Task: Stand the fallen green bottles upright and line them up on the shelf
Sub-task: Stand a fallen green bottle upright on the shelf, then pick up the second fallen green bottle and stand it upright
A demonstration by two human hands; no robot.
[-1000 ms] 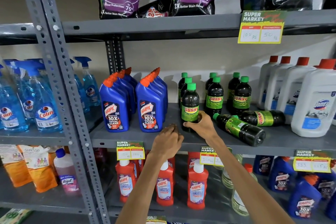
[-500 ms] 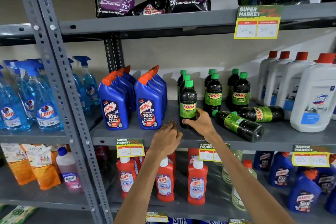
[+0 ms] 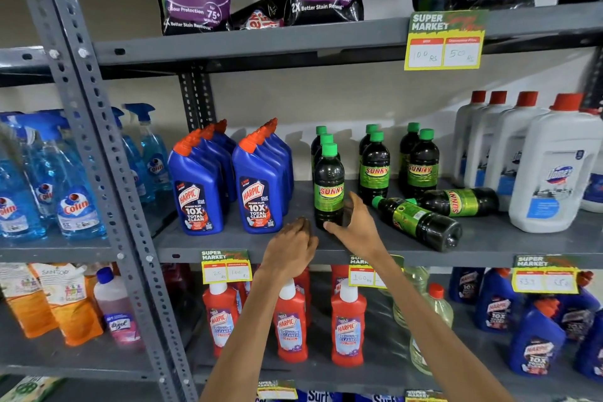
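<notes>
Dark bottles with green caps and green SUNNY labels stand on the grey middle shelf (image 3: 509, 240). My right hand (image 3: 354, 222) grips the base of the front upright bottle (image 3: 329, 186) of the left row. Two more rows (image 3: 374, 166) (image 3: 423, 166) stand further right. Two bottles lie on their sides: one near the front (image 3: 421, 220) with its cap pointing left, another behind it (image 3: 461, 202). My left hand (image 3: 292, 246) rests on the shelf's front edge, fingers curled, holding nothing.
Blue Harpic bottles (image 3: 257, 186) stand left of the green ones, big white jugs (image 3: 551, 173) to the right. A slotted upright post (image 3: 98, 153) divides off blue spray bottles (image 3: 71, 186). Price tags (image 3: 443, 42) hang on shelf edges. Red Harpic bottles (image 3: 292, 326) fill the shelf below.
My right hand has stayed on the front bottle's base, nudging it slightly. The left hand stays at the shelf edge. The view has shifted down a little.
</notes>
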